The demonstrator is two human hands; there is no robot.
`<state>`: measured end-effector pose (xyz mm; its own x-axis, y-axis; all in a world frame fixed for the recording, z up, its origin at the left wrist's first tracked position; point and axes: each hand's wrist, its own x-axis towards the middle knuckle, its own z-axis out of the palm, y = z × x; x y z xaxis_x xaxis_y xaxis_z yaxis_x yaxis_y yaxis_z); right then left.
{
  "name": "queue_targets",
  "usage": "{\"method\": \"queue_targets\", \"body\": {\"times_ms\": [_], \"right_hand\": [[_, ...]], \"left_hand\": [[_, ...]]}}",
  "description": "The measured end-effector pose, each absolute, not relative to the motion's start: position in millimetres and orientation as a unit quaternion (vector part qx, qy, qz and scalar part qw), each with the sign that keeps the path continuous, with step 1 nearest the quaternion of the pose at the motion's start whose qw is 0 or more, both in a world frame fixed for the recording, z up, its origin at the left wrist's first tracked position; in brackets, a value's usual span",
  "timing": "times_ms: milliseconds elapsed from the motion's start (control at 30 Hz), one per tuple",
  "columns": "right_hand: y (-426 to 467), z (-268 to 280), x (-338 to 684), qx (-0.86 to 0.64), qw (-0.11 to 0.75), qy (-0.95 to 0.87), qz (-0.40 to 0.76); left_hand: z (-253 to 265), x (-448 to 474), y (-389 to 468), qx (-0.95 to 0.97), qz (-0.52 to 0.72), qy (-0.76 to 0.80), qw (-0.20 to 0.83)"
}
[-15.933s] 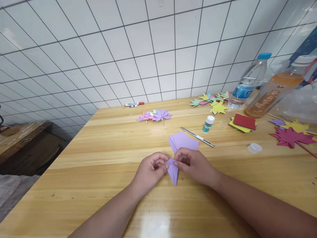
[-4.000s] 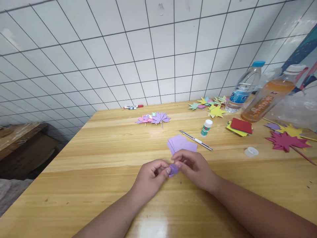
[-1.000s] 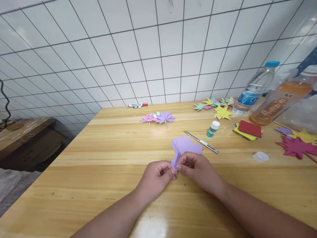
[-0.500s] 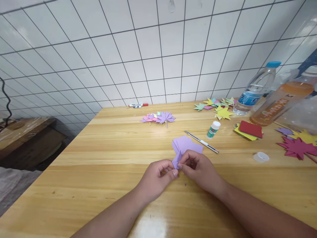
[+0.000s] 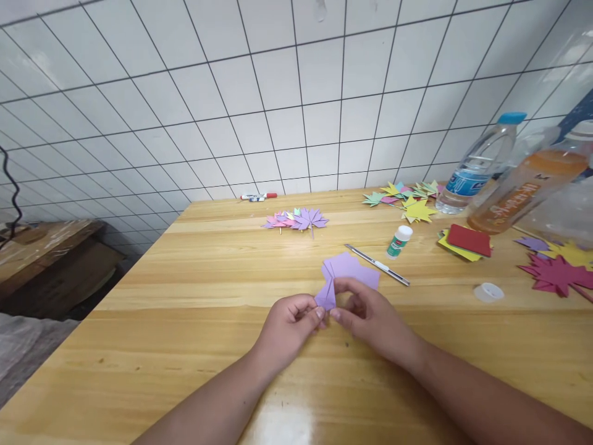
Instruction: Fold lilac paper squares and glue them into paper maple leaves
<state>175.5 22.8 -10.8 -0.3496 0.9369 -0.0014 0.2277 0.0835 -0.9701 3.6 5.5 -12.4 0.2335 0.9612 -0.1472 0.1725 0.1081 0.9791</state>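
A sheet of folded purple paper (image 5: 348, 267) lies at the middle of the table, its creased narrow flap (image 5: 327, 295) toward me. My left hand (image 5: 291, 322) pinches the lower left corner of that flap between thumb and fingers. On the other side, my right hand (image 5: 370, 312) has its index finger against the flap's right edge and its thumb at the lower corner; its other fingers curl partly out of sight. Just behind the paper rests a slim craft knife (image 5: 377, 264), and a glue stick (image 5: 399, 242) with a white cap stands beyond it.
Paper leaves lie in a purple-and-pink cluster (image 5: 296, 219) and a mixed pile (image 5: 412, 201) farther back. Markers (image 5: 258, 197) sit by the tiled wall. At right are a red-topped paper stack (image 5: 469, 240), a clear cap (image 5: 488, 292), a crimson leaf (image 5: 558, 275), a water bottle (image 5: 482, 167) and an orange drink bottle (image 5: 528, 188).
The narrow flap of purple paper has opened out wider at its near end. My left hand has shifted slightly left, and my right thumb and index finger have spread farther apart.
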Motion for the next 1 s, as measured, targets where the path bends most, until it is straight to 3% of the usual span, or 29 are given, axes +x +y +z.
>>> {"method": "queue_targets", "body": {"times_ms": [100,733,1000], "right_hand": [[24.0,-13.2,174.5,-0.464,0.305,-0.652,0.517],[32.0,-12.9,180.5,-0.440,0.301,-0.591,0.605],[29.7,-15.7,176.5,-0.437,0.320,-0.648,0.535]], "left_hand": [[-13.8,3.3,4.7,0.582,0.356,0.503,0.530],[-9.3,-4.3,9.4,0.600,0.356,0.516,0.496],[-10.0,-0.9,7.2,0.610,0.336,0.519,0.495]]}}
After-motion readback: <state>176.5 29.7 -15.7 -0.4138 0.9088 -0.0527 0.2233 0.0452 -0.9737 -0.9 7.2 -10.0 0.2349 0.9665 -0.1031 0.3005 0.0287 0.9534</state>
